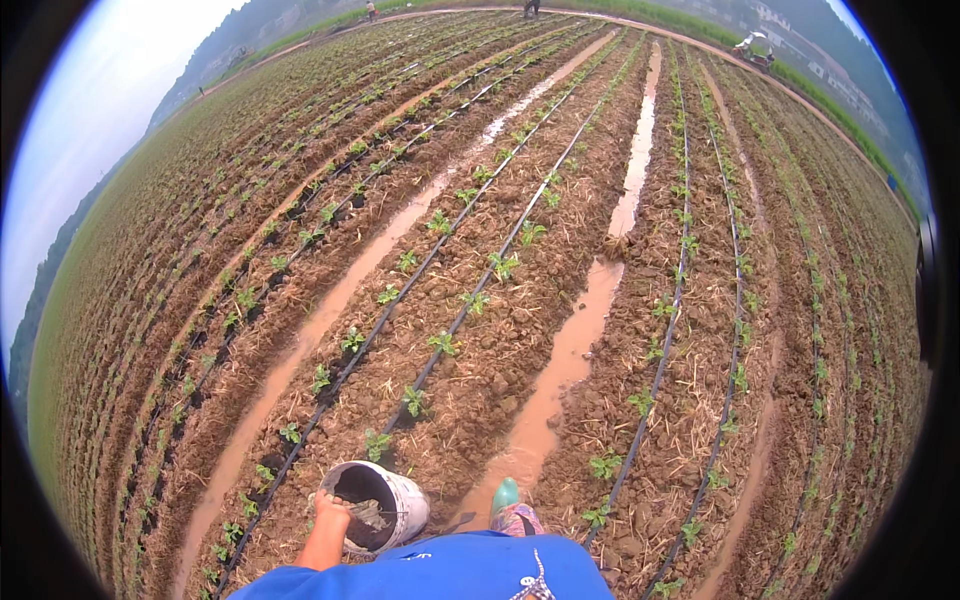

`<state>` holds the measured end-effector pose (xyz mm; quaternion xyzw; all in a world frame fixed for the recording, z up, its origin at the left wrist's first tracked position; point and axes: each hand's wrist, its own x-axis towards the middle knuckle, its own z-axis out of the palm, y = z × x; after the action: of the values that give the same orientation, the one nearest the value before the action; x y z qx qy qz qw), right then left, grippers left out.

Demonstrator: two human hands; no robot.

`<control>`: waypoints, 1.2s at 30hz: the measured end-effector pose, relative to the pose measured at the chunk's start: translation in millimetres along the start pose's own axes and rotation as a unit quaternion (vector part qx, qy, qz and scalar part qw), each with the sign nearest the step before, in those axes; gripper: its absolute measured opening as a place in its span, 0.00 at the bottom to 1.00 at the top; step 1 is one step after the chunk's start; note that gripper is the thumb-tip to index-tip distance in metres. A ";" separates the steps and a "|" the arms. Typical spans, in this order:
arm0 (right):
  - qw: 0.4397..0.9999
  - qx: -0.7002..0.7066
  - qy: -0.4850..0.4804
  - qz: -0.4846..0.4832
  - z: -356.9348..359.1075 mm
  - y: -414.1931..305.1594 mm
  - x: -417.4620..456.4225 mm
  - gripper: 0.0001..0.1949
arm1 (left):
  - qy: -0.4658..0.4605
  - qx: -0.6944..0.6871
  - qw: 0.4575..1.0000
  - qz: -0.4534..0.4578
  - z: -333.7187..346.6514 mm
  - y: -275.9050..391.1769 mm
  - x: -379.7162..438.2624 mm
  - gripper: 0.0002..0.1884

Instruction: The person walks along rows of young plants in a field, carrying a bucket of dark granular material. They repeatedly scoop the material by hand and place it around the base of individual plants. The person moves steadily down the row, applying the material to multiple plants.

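Note:
My left hand (331,511) is closed at the near-left side of a white plastic bucket (411,504). A thin line like a wire handle runs from the fingers across the bucket's mouth; whether I grip the handle or the rim is hard to tell. The bucket is tilted, its mouth towards the left. Inside lies dark, soil-like material (367,531) with a greyish lump on it. Just beyond the bucket grows a small leafy seedling (376,445), beside a black drip-irrigation hose (433,362). My right hand is out of view.
My green boot (505,494) stands in a furrow of muddy water (551,390). Left of the bucket runs a second black hose (322,409) with seedlings along it; another water-filled furrow (300,349) lies farther left. Far off are people (531,8) and a vehicle (752,49).

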<state>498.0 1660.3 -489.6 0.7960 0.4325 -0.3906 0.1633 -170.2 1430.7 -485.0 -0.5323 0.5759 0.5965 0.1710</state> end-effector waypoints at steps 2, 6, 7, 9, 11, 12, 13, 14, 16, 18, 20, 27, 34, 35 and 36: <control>1.000 -0.003 0.006 0.009 -29.5 -7.2 21.7 0.12 | -0.009 -0.043 0.999 -0.032 15.7 -19.6 -4.1 0.15; 0.997 0.001 0.067 0.026 -108.7 -3.5 78.3 0.10 | 0.005 -0.093 0.993 -0.066 57.3 -41.0 -36.4 0.18; 0.996 0.002 0.091 0.018 -132.9 -17.0 99.7 0.09 | 0.032 -0.102 0.993 -0.053 64.1 -41.3 -57.4 0.17; 0.976 -0.005 0.190 -0.109 -178.5 -83.6 155.5 0.09 | -0.037 -0.041 0.998 -0.039 70.1 -42.4 -21.1 0.13; 0.972 0.018 0.205 -0.111 -221.6 -181.9 173.9 0.13 | -0.046 -0.065 0.996 -0.040 101.4 -51.1 -74.9 0.10; 0.929 -0.009 0.272 -0.252 -236.2 -224.9 167.3 0.10 | -0.014 -0.015 0.999 -0.035 116.0 -60.7 -78.7 0.11; 0.945 0.055 0.216 -0.238 -252.9 -240.7 197.1 0.11 | 0.009 0.046 0.998 -0.035 144.0 -77.2 -88.8 0.12; 0.946 0.019 0.196 -0.257 -254.1 -293.5 178.3 0.12 | 0.015 0.088 0.996 -0.030 152.4 -75.9 -101.6 0.12; 0.918 -0.048 0.208 -0.334 -257.9 -341.3 187.1 0.13 | 0.006 0.179 0.983 -0.040 187.8 -88.2 -124.4 0.14; 0.936 -0.068 0.147 -0.312 -256.5 -382.3 203.1 0.15 | 0.006 0.214 0.976 -0.048 216.0 -93.1 -124.9 0.16; 0.943 -0.107 0.110 -0.296 -261.7 -420.2 213.5 0.16 | 0.005 0.217 0.975 -0.056 242.2 -100.6 -117.7 0.19; 0.961 -0.076 0.105 -0.246 -286.8 -418.6 349.3 0.12 | 0.022 -0.072 0.987 -0.141 354.7 -118.5 -128.2 0.22; 0.953 -0.155 0.002 -0.259 -290.8 -532.1 319.4 0.14 | -0.034 -0.060 0.992 -0.108 485.9 -104.8 -223.1 0.20; 0.959 -0.144 -0.014 -0.242 -298.6 -549.5 319.3 0.14 | -0.054 -0.045 0.993 -0.092 504.7 -105.6 -212.5 0.20; 0.951 -0.151 -0.007 -0.268 -308.6 -558.1 327.6 0.15 | -0.081 -0.019 0.992 -0.099 530.3 -103.5 -220.1 0.20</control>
<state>295.9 2348.1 -498.2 0.6141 0.6828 -0.3557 0.1736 -235.4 2010.3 -476.1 -0.5397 0.4931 0.6289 0.2648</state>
